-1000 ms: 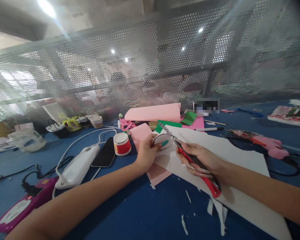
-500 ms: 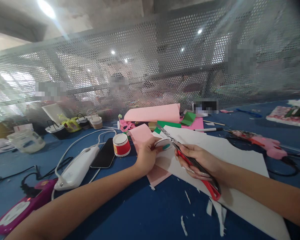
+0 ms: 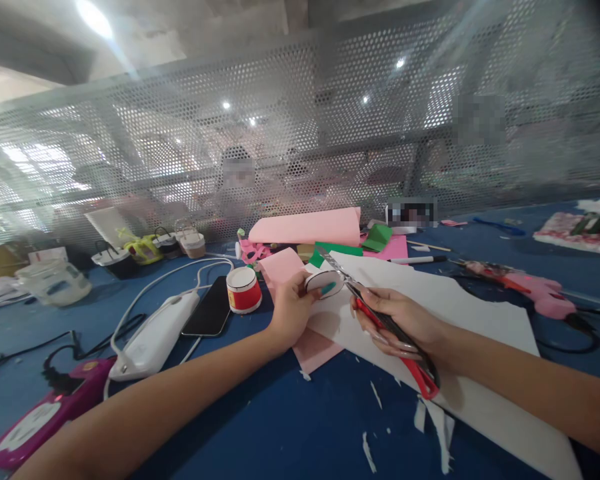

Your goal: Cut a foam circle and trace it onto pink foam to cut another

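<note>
Between the thumb and fingers of my left hand [image 3: 294, 308] is a small round white disc [image 3: 325, 285] with a dark outline, its face turned toward me. My right hand [image 3: 395, 323] is closed around scissors [image 3: 380, 320] with red and black handles. The scissor blades point up and left, close to the disc's right edge; whether they touch it I cannot tell. Under both hands lies a large white sheet [image 3: 460, 327], over a pink sheet [image 3: 320, 350]. A red and white paper cup [image 3: 244, 291] stands left of my left hand.
A black phone [image 3: 207, 308], a white power strip [image 3: 155, 337] and a magenta device [image 3: 50, 413] lie at left with cables. Pink glue gun [image 3: 535, 287] at right, marker [image 3: 417, 259] behind the sheet. White paper scraps [image 3: 437, 427] lie in front. A perforated metal screen [image 3: 300, 133] rises behind.
My left hand has turned the disc slightly, so more of its white face shows. My right hand and the scissors have barely moved.
</note>
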A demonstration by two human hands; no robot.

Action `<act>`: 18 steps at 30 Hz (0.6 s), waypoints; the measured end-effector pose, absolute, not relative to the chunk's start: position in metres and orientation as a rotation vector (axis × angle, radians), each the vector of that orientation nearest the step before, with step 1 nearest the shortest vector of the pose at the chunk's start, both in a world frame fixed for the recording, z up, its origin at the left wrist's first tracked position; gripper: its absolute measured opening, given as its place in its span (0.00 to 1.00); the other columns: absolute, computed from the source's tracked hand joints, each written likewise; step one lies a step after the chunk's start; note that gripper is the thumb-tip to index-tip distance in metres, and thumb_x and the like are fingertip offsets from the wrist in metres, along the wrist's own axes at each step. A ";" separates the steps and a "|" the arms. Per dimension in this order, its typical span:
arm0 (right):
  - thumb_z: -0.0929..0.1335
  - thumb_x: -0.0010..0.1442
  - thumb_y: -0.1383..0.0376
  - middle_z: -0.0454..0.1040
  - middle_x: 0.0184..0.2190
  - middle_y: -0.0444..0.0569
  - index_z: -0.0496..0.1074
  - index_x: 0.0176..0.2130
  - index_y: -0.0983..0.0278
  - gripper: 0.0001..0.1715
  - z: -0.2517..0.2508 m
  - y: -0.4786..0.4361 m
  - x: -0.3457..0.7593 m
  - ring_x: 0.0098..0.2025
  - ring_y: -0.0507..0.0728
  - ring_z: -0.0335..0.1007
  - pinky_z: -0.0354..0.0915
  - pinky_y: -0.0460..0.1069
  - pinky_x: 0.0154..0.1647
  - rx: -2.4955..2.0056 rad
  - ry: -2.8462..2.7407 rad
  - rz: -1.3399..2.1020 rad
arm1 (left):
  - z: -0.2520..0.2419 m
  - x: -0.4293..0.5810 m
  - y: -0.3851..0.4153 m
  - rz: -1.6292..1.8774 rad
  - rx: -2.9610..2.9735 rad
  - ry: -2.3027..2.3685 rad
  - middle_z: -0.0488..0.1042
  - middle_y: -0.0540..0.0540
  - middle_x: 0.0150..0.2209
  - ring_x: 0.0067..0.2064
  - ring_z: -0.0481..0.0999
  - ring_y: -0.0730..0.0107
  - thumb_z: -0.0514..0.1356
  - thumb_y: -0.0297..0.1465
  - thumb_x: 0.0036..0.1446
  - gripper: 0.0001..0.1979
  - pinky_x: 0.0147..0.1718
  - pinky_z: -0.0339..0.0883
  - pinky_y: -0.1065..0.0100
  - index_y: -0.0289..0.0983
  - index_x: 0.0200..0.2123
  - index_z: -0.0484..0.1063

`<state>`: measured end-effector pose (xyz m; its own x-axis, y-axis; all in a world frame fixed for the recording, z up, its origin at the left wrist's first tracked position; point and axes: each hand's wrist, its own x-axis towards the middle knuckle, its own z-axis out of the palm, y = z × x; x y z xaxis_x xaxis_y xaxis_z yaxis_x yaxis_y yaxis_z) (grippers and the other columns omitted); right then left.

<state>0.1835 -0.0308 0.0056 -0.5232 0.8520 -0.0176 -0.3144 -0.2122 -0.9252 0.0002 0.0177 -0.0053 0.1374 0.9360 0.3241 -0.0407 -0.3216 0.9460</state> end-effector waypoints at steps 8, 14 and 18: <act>0.64 0.61 0.56 0.66 0.14 0.39 0.67 0.32 0.66 0.15 0.003 -0.030 0.184 0.06 0.43 0.47 0.49 0.40 0.05 -0.719 -1.223 1.852 | -0.004 0.000 0.016 1.303 1.496 0.918 0.76 0.49 0.29 0.33 0.73 0.69 0.61 0.22 0.39 0.10 0.36 0.64 0.68 0.34 0.30 0.74; 0.64 0.61 0.56 0.67 0.14 0.39 0.67 0.31 0.66 0.15 0.006 -0.033 0.183 0.06 0.44 0.47 0.49 0.40 0.05 -0.726 -1.232 1.845 | -0.001 0.001 0.012 1.287 1.578 0.948 0.77 0.48 0.29 0.33 0.73 0.68 0.61 0.23 0.40 0.09 0.35 0.66 0.66 0.34 0.30 0.75; 0.65 0.60 0.56 0.67 0.14 0.40 0.65 0.29 0.65 0.15 0.007 -0.035 0.183 0.06 0.44 0.48 0.49 0.39 0.05 -0.713 -1.234 1.862 | 0.000 0.002 0.009 1.250 1.629 0.942 0.77 0.47 0.30 0.33 0.73 0.68 0.62 0.24 0.42 0.08 0.36 0.66 0.66 0.34 0.31 0.75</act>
<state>0.1825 -0.0349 0.0073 -0.5418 0.8398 -0.0337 -0.2959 -0.2282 -0.9275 0.0018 0.0090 0.0003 0.2147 0.9190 0.3306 0.0642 -0.3511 0.9341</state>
